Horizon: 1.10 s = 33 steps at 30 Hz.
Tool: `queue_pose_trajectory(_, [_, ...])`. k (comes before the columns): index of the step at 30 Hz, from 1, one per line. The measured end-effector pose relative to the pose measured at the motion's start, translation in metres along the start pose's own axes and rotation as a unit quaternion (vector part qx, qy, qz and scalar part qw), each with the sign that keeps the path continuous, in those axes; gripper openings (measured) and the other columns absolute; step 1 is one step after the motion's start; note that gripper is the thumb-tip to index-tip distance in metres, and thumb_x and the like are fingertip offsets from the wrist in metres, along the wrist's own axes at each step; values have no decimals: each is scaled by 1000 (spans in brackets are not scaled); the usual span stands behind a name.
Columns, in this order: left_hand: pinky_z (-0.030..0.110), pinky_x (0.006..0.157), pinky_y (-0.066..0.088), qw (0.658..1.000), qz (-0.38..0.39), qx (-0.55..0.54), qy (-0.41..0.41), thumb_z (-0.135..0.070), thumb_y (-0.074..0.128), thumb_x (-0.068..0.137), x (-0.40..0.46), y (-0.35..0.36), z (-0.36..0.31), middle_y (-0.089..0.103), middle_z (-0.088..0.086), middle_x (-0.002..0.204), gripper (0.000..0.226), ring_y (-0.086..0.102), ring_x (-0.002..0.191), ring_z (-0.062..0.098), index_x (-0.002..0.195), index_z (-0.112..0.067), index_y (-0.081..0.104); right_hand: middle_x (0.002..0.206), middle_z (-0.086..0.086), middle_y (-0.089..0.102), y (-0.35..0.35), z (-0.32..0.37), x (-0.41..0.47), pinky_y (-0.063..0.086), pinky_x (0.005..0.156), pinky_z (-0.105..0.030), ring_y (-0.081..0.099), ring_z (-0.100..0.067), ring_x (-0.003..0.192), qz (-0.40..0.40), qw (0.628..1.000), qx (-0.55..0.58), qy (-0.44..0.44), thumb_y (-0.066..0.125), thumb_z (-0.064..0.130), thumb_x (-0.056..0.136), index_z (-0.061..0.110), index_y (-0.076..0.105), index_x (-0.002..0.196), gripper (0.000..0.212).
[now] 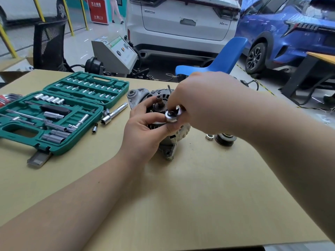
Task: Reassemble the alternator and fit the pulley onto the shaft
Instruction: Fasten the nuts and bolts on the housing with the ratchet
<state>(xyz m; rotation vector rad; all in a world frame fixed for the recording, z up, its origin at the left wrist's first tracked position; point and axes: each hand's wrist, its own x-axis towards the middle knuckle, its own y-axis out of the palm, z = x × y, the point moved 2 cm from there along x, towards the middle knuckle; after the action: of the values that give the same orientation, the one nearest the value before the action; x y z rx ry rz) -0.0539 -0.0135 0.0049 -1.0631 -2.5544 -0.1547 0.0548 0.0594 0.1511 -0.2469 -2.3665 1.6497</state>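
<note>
Left hand [143, 131] grips grey metal alternator [170, 142] steady; right hand [203, 102] pinches chrome ratchet head [171, 115], probably tightening housing bolt.

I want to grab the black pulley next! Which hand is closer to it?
Right. The right hand, gripping a ratchet, is just up-left of the pulley; the left hand holds the alternator, farther left.
</note>
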Motion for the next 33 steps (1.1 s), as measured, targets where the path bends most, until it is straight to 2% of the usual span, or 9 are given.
queue_pose_trajectory(2, [50, 122, 39, 1000, 6, 8, 4, -60, 88, 70, 0, 0, 1, 55, -24, 149, 27, 42, 148, 3, 93, -46, 87, 82, 10, 55, 1, -4, 2, 47, 58, -33, 50, -17, 84, 30, 999, 10, -20, 72, 25, 88, 38, 66, 93, 15])
queue_pose_trajectory(6, [49, 123, 39, 1000, -4, 21, 7, -57, 88, 71, 0, 0, 1, 57, -25, 148, 23, 41, 148, 1, 90, -45, 87, 70, 9, 45, 4, -2, 2, 24, 46, -25, 44, -11, 68, 38, 999, -9, 8, 71, 42, 92, 25, 42, 71, 39])
queue_pose_trajectory(8, [47, 123, 39, 1000, -13, 12, 7, -55, 89, 67, 0, 1, 1, 58, -26, 146, 18, 43, 147, 3, 81, -44, 86, 70, 6, 46, 7, 5, 0, 25, 45, -25, 45, -8, 60, 44, 999, 21, 17, 71, 45, 91, 27, 35, 67, 47])
queue_pose_trajectory(13, [47, 122, 41, 1000, -3, -3, -5, -52, 90, 68, 0, 1, 2, 56, -21, 150, 22, 44, 148, 4, 87, -42, 88, 76, 6, 46, 4, 3, -1, 26, 47, -26, 49, -16, 64, 7, 1000, 0, 16, 71, 35, 91, 33, 53, 86, 19])
queue_pose_trajectory(17, [49, 125, 37, 1000, 14, 11, -9, -52, 87, 74, -2, -1, 2, 52, -24, 153, 26, 38, 150, 1, 98, -43, 88, 79, 11, 53, 1, -4, 4, 35, 52, -30, 49, -20, 84, 42, 999, 0, -31, 67, 24, 93, 42, 63, 102, 20])
queue_pose_trajectory(19, [48, 125, 37, 1000, 8, 20, -9, -53, 87, 74, -2, -1, 0, 52, -26, 152, 26, 38, 150, -1, 98, -44, 87, 77, 10, 51, 0, -3, 3, 32, 51, -28, 51, -18, 81, 30, 999, -14, -25, 67, 34, 93, 36, 65, 100, 7])
queue_pose_trajectory(24, [48, 123, 40, 1000, -15, 5, -5, -54, 90, 62, -1, 0, -1, 59, -24, 146, 30, 44, 148, 5, 86, -35, 89, 71, 6, 46, 5, 6, -3, 24, 46, -26, 46, -10, 60, 30, 999, 22, -2, 63, 49, 92, 27, 38, 68, 41])
queue_pose_trajectory(30, [47, 125, 37, 1000, 0, 8, -16, -51, 88, 70, -1, -1, 0, 55, -20, 153, 27, 40, 148, -2, 93, -37, 89, 74, 10, 44, 1, -2, 0, 24, 48, -26, 41, -9, 67, 25, 1000, -10, -16, 68, 32, 93, 39, 59, 97, 13])
queue_pose_trajectory(33, [48, 125, 36, 1000, 5, 26, -5, -54, 89, 73, -1, -1, -1, 54, -21, 153, 24, 38, 149, -3, 94, -42, 88, 73, 9, 46, -1, -1, -1, 24, 48, -27, 45, -11, 67, 36, 999, -4, -16, 68, 36, 94, 33, 58, 91, 10])
